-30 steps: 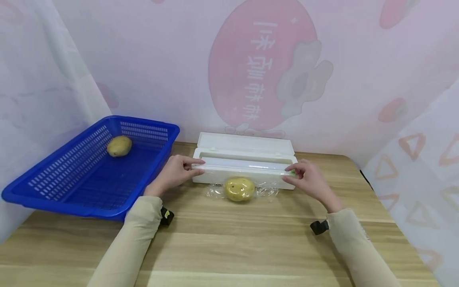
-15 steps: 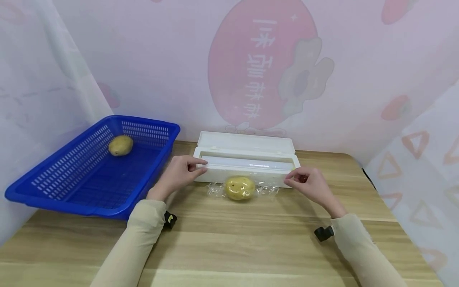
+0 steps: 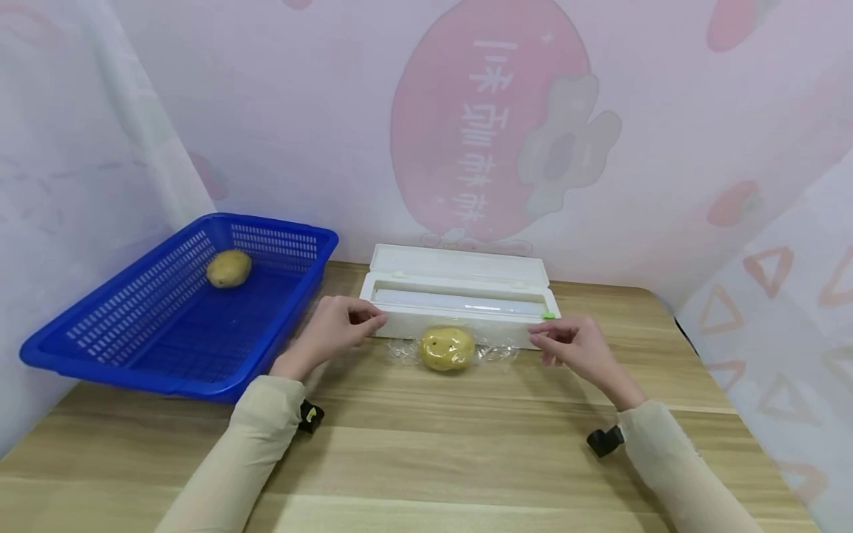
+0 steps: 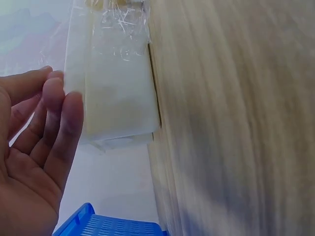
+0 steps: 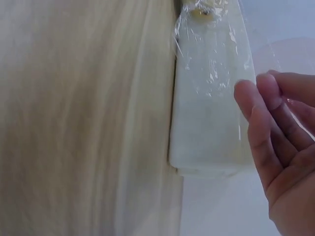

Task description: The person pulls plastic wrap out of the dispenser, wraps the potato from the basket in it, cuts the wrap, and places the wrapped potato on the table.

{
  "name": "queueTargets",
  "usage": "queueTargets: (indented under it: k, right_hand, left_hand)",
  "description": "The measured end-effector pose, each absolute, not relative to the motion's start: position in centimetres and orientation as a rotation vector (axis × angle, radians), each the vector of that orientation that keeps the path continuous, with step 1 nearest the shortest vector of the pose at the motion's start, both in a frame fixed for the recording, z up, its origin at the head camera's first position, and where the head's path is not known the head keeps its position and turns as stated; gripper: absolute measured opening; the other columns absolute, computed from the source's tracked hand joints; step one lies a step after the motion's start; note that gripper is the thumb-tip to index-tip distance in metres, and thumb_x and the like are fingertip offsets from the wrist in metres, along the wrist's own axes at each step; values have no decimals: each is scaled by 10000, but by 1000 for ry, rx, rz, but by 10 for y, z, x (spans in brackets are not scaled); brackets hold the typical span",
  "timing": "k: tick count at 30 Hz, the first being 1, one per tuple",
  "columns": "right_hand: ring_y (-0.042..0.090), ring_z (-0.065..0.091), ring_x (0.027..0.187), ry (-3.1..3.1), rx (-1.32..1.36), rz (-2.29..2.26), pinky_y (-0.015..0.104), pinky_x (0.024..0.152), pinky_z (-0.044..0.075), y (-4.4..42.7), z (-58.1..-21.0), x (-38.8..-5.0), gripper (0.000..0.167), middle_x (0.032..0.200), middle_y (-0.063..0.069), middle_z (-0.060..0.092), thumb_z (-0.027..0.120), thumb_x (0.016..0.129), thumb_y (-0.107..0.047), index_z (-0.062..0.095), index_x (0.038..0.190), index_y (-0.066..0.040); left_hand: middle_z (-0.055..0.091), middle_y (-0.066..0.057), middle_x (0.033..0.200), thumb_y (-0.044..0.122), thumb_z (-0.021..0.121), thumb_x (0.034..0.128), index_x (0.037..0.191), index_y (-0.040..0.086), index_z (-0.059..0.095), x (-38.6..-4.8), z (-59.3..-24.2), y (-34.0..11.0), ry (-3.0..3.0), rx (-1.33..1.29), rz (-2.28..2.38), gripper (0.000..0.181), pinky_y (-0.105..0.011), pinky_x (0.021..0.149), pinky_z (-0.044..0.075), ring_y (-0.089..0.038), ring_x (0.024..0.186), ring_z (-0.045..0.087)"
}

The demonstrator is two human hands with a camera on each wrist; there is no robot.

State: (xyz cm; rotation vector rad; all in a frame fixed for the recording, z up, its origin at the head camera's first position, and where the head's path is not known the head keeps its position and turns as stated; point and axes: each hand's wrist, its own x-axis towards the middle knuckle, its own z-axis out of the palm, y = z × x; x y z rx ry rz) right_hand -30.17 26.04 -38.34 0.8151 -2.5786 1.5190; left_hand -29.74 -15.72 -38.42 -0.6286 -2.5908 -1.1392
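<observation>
A potato point(image 3: 447, 349) with clear cling film point(image 3: 498, 352) about it sits on the wooden table, against the front of a white cling film box point(image 3: 460, 332). The box lid point(image 3: 460, 264) stands raised, and a pale roll point(image 3: 460, 302) lies inside. At the box's left end my left hand point(image 3: 333, 326) pinches the film's edge between thumb and fingertips. My right hand point(image 3: 578, 346) pinches the film at the right end. Faint film runs from the fingertips in both wrist views, near the left hand point(image 4: 39, 132) and the right hand point(image 5: 285, 132). The film's full outline is hard to see.
On the left stands a blue plastic basket point(image 3: 266, 370) with another potato point(image 3: 229, 269) in it. A small green piece point(image 3: 548, 315) shows at the box's right end. A printed curtain point(image 3: 300, 133) hangs close behind the table point(image 3: 453, 459).
Both hands have shifted slightly down and nearer along the box front, the left one most. The green piece by the right hand is uncovered. The wrapped potato stays in place.
</observation>
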Motion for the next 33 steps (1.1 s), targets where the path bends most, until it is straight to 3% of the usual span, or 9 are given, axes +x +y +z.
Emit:
queueTargets:
  k: [9,13,18,22,26,33]
  right_hand:
    - [330,704,827,-2517,724,1927,387,634,578,265,-395,-305,307,950,248,700,685,938,-96,650,1116,150]
    - [301,709,837,-2446,529,2268,358,679,581,260,-395,-300,359,942,231,702,642,971,-124,605,1139,190]
    - [253,712,818,-2335,153,2638,352,760,571,253,-394,-293,273,901,158,715,608,993,-149,658,1074,106]
    - [248,710,804,-2346,30,2663,360,789,564,252,-395,-291,200,926,187,709,641,949,-46,668,1078,105]
    - [238,708,772,-2398,-12,2610,338,754,572,253,-398,-292,236,976,254,691,669,901,39,641,1103,158]
    - [193,695,703,-2569,25,2317,296,666,577,247,-402,-295,292,949,266,693,725,856,48,636,1094,192]
  left_hand:
    - [716,-141,831,219,721,923,988,24,762,-292,-389,-158,-2630,-583,-1466,210,-322,553,541,-294,627,679]
    - [715,-181,858,274,712,927,1012,-4,754,-290,-391,-160,-2618,-554,-1620,294,-373,584,560,-309,632,677]
    - [706,-236,903,361,695,930,1014,-54,734,-287,-391,-156,-2528,-360,-1958,425,-418,625,581,-293,615,676]
    - [705,-236,887,255,729,915,989,-75,733,-286,-391,-153,-2495,-226,-2042,339,-403,635,584,-242,619,684]
    - [715,-195,853,137,771,871,958,-51,752,-287,-392,-152,-2531,-170,-2010,208,-368,628,584,-202,617,683]
    - [708,-219,858,83,789,842,935,-16,764,-288,-393,-150,-2599,-154,-1955,139,-341,619,582,-183,610,675]
